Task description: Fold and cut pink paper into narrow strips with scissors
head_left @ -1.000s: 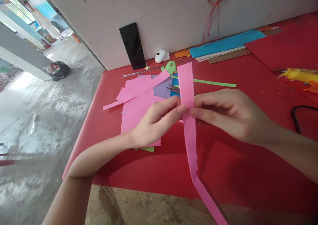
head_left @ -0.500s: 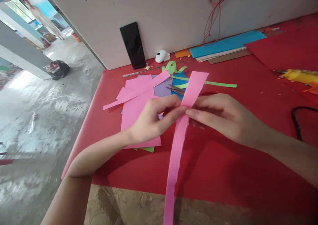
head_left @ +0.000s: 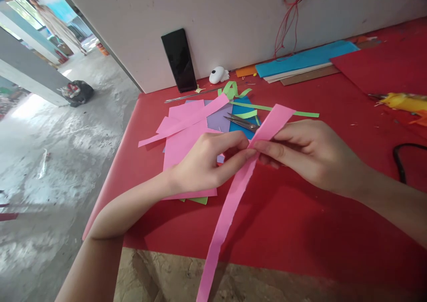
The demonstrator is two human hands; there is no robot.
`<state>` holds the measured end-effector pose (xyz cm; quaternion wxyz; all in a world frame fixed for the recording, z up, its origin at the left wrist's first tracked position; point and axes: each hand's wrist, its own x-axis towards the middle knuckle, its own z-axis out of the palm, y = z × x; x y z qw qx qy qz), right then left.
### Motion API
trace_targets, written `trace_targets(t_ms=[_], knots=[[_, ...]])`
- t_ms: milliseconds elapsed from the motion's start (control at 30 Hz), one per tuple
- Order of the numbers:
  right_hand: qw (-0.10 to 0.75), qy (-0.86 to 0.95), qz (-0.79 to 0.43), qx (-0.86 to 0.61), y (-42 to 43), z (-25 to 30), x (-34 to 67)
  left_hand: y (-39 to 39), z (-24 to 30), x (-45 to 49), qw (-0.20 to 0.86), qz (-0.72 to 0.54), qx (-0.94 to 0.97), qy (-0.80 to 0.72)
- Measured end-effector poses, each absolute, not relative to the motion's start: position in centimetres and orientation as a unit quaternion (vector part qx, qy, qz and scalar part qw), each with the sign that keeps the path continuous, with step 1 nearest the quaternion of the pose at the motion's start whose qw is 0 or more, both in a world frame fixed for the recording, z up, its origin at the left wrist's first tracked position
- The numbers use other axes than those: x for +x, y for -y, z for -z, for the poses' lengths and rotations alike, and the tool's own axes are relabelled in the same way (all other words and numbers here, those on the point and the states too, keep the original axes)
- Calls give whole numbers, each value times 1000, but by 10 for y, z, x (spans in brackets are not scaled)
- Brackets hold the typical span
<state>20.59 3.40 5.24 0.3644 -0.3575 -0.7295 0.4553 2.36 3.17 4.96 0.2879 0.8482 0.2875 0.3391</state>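
Both my hands pinch one long pink paper strip (head_left: 230, 204) at the same spot above the red table cover (head_left: 300, 222). My left hand (head_left: 207, 164) grips it from the left with thumb and forefinger. My right hand (head_left: 310, 151) grips it from the right, fingers closed. The strip's upper end slants up to the right over the scissors (head_left: 242, 122); its long lower end hangs down to the left past the table's front edge. Just behind my left hand lie pink paper sheets (head_left: 182, 146).
Purple, blue and green paper pieces lie round the scissors. A black phone (head_left: 179, 60) leans on the wall beside a small white object (head_left: 216, 75). Blue and brown sheets (head_left: 307, 59) lie at the back; a yellow glue gun (head_left: 402, 102) and black cord (head_left: 400, 159) lie right.
The strip has turned clockwise in my fingers: its top end swung right and its hanging end swung from lower right to lower left. My hands stayed almost in place.
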Motion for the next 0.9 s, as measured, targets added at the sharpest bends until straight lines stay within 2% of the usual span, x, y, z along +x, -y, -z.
trace_targets(t_ms=[200,333,400,533,667,900], knots=[[445,689,-438,-368,-33,-46,208,-30,-51,26,412,-271,788,-369],[481,643,-495,-334,-35,-44,208,-29,-52,28,518,-254,733,-360],[476,615,-538,-326,-36,-44,209,-28,-51,29,536,-262,723,-348],[413,577,-601,-368,-37,-47,212,-28,-48,30,570,-275,706,-319],[385,582,-573,-429,-40,-48,216,-29,-46,31,586,-269,689,-331],[483,552,-504,-455,-45,-66,223,-28,-59,28,618,-177,657,-395]])
